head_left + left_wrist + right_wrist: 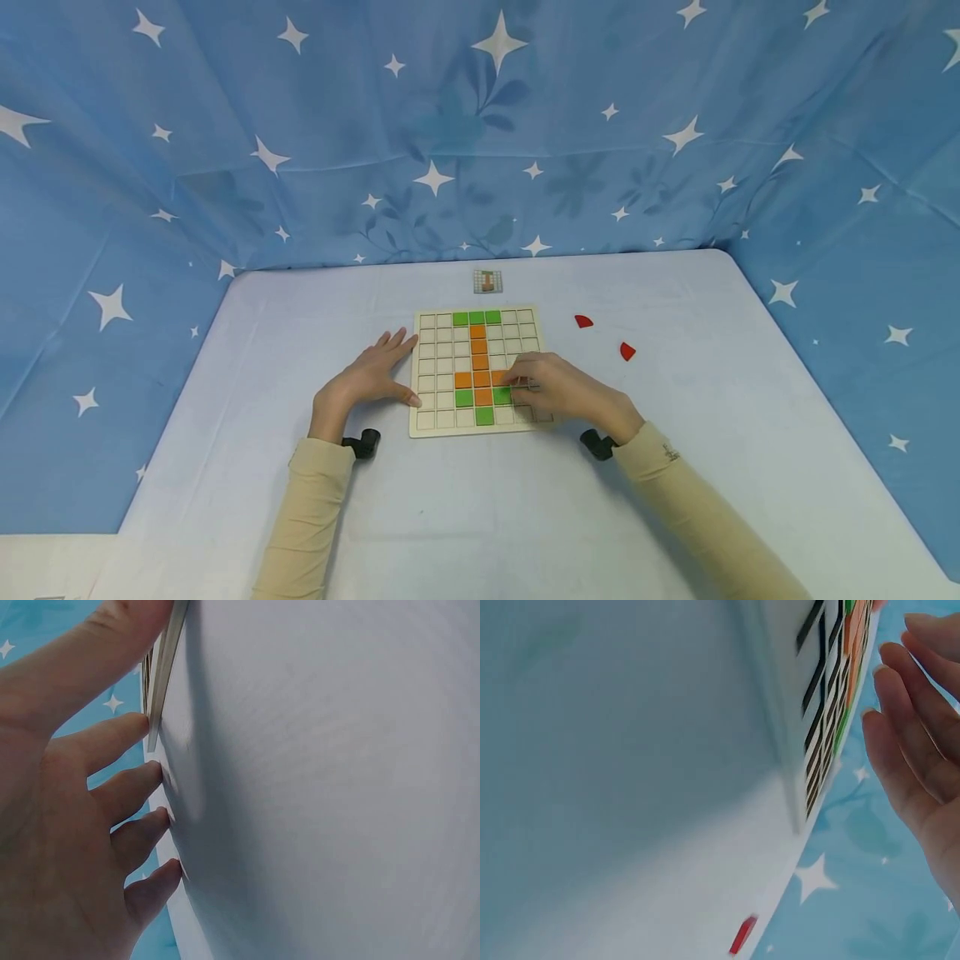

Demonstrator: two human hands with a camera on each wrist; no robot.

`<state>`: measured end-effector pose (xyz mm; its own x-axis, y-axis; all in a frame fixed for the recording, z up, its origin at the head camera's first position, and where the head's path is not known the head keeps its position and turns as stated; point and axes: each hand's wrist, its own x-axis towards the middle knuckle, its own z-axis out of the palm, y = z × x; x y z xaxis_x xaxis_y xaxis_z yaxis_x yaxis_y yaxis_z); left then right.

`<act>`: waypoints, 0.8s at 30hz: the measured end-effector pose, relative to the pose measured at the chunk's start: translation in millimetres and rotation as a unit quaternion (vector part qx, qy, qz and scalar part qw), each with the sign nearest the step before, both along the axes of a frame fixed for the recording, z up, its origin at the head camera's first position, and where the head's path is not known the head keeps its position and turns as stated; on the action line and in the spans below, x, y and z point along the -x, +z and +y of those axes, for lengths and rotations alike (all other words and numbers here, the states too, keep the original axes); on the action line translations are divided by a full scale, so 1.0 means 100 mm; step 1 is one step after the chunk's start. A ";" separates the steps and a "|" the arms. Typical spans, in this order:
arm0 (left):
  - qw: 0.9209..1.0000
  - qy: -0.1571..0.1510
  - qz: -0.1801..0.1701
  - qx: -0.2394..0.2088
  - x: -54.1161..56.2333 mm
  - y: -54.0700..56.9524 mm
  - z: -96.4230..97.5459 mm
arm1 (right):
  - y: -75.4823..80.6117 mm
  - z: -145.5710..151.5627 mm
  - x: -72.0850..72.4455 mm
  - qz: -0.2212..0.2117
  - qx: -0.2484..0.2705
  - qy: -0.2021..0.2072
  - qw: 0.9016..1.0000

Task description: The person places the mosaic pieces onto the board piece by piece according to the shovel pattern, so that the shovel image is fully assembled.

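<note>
A pale square grid board lies on the white table. Three green tiles form a row near its top, and a column of orange tiles runs down from them to a crossing orange row. Below that sit a green tile at the left, another at the right by my right fingers, and one green tile at the bottom. My left hand has its fingers spread, thumb and index fingertip touching the board's left edge. Over the lower right squares hovers my right hand, fingers loosely bent; no piece shows between them.
A small pattern card lies behind the board. Two red wedge-shaped pieces are on the table to the board's right. A blue curtain with white stars hangs behind and at both sides.
</note>
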<state>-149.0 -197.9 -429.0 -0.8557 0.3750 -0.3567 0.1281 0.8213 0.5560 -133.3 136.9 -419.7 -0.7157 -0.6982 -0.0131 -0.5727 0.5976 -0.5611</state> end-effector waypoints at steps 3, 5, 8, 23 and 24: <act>1.000 0.005 -0.002 0.002 0.00 0.00 0.00 | 0.01 0.11 0.07 0.002 0.004 -0.020 1.000; 1.000 0.007 -0.003 0.003 0.00 0.01 0.01 | -0.01 0.19 0.12 0.011 0.006 -0.033 0.999; 1.000 0.009 -0.004 0.004 0.00 0.01 0.01 | -0.02 0.28 0.18 0.019 0.013 -0.052 0.998; 1.000 0.009 -0.009 0.007 0.01 0.00 0.02 | -0.05 0.69 0.48 0.043 0.011 -0.149 0.988; 1.000 0.009 -0.008 0.005 0.01 0.00 0.02 | -0.04 0.72 0.51 0.043 0.009 -0.159 0.986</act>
